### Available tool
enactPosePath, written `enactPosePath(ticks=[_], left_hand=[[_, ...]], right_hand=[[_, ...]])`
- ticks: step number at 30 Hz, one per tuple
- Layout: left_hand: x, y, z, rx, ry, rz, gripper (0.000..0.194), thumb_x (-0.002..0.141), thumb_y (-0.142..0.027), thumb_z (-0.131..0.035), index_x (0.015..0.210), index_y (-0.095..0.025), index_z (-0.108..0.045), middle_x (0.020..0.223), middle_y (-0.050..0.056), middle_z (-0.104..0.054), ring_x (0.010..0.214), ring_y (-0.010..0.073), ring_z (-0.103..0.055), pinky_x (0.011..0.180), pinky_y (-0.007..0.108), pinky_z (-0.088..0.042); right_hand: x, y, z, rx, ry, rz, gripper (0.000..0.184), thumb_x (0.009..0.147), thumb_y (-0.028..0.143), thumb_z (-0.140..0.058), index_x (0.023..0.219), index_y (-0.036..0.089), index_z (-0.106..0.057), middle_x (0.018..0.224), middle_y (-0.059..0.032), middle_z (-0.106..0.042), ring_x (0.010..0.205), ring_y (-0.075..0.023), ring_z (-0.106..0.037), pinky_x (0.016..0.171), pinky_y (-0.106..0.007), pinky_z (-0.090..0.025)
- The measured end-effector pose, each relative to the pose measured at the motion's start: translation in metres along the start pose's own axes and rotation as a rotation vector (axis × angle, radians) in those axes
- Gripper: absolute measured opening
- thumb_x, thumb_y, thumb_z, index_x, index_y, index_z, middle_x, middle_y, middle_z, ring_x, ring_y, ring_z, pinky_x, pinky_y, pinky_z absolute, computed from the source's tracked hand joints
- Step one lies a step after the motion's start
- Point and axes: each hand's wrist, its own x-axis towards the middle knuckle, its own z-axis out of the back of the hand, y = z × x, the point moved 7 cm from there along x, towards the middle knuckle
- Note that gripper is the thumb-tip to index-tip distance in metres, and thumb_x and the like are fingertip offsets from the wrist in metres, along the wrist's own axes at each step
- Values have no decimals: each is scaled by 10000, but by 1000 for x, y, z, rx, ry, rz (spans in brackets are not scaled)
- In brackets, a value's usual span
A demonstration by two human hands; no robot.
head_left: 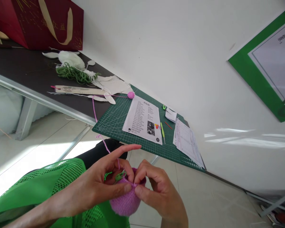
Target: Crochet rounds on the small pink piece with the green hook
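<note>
A pink crocheted piece point(125, 204), rounded like a cup, is held up in front of my green mesh vest point(68, 177). My left hand point(109, 177) pinches its rim between thumb and fingers, with the index finger stretched out. On the rim's other side my right hand point(154, 186) grips the edge, its thumb and fingertips close to the left thumb. A green stitch marker point(120, 175) hangs at the rim beside the left fingers. Pink yarn point(104, 143) runs from the left hand up over the table edge to a small pink ball point(130, 95).
A green cutting mat point(114, 117) bears a printed pattern sheet point(143, 118), a green-handled crochet hook point(162, 129), a red stick point(168, 125) and written papers point(187, 141). Left of it lie green yarn point(72, 73), white yarn point(71, 59) and a ruler-like strip point(80, 90). A red gift bag point(59, 28) stands behind.
</note>
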Motion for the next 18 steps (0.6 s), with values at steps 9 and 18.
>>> enactPosePath(ticks=[9, 18], left_hand=[[-2, 11, 2, -89, 29, 25, 749, 964, -396, -770, 1580, -395, -344, 913, -31, -668, 868, 177, -558, 770, 315, -389], [-7, 12, 2, -118, 22, 59, 773, 963, -418, -766, 1600, -423, -329, 941, -24, -673, 919, 196, -590, 839, 337, -419]], right_hand=[[10, -16, -5, 204, 198, -135, 338, 868, 501, -801, 844, 175, -715, 793, 6, -605, 730, -123, -492, 719, -283, -370], [12, -15, -1, 230, 164, -116, 193, 792, 344, -890, 847, 180, -805, 834, -6, -675, 806, -139, -573, 825, -313, -387]])
